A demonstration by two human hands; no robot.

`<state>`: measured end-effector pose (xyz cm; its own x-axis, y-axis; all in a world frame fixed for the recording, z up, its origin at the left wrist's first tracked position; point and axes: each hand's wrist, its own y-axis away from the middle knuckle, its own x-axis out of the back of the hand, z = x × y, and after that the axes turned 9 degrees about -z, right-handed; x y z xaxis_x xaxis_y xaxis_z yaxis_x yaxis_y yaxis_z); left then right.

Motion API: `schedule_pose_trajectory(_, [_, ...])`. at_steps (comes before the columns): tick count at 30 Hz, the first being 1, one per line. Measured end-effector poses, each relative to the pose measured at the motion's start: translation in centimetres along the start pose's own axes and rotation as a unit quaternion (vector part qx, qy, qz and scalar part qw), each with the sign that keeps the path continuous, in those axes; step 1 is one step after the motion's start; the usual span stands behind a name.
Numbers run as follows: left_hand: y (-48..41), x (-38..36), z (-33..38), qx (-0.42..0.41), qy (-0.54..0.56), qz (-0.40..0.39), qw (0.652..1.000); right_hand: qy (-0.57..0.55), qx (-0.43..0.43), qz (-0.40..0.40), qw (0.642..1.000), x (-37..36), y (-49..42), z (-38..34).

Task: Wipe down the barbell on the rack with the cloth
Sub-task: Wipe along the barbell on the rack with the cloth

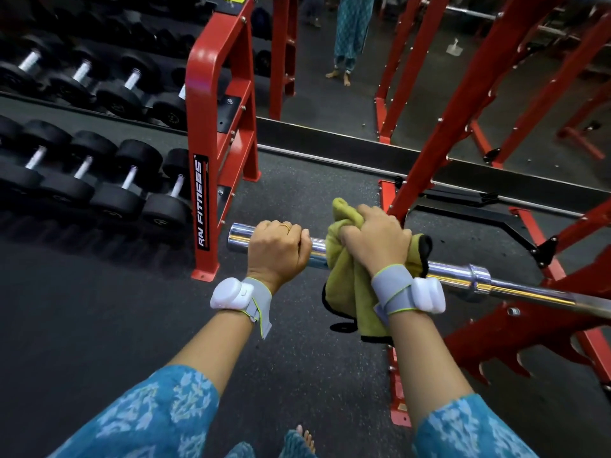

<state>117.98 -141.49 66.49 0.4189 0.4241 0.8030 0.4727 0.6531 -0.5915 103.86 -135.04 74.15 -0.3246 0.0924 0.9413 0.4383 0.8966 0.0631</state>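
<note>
Green cloth clenched in right grip hides barbell beneath; left grip wraps barbell.

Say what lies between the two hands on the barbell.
Head view: from the left hand, bare chrome barbell, then the yellow-green cloth that the right hand grips.

Dark speckled floor, dumbbell racks
</note>
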Motion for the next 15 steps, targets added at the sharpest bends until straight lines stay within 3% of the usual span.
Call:
schedule_pose_trajectory(2, [0.1, 0.1, 0.1, 0.000, 0.000, -0.005, 1.000, 0.045, 0.047, 0.002, 0.998, -0.7, 0.2, -0.5])
schedule_pose_trajectory(4, [0.1, 0.2, 0.0, 0.004, 0.007, -0.018, 1.000, 0.065, 0.112, 0.053, 0.990, -1.4, 1.3, -0.4])
schedule_pose_trajectory(8, [-0.6, 1.1, -0.1, 0.017, 0.065, -0.084, 0.994, 0.007, 0.179, 0.145, 0.973, -2.1, 3.3, 2.2])
schedule_pose_trajectory(11, [-2.5, 2.7, 0.1, 0.083, 0.066, -0.188, 0.976, -0.009, 0.106, 0.159, 0.981, -1.1, 3.3, 4.3])
schedule_pose_trajectory(15, [-5.4, 2.9, 0.4, 0.079, 0.038, -0.375, 0.923, -0.044, -0.040, 0.038, 0.998, 1.4, 0.9, 3.9])
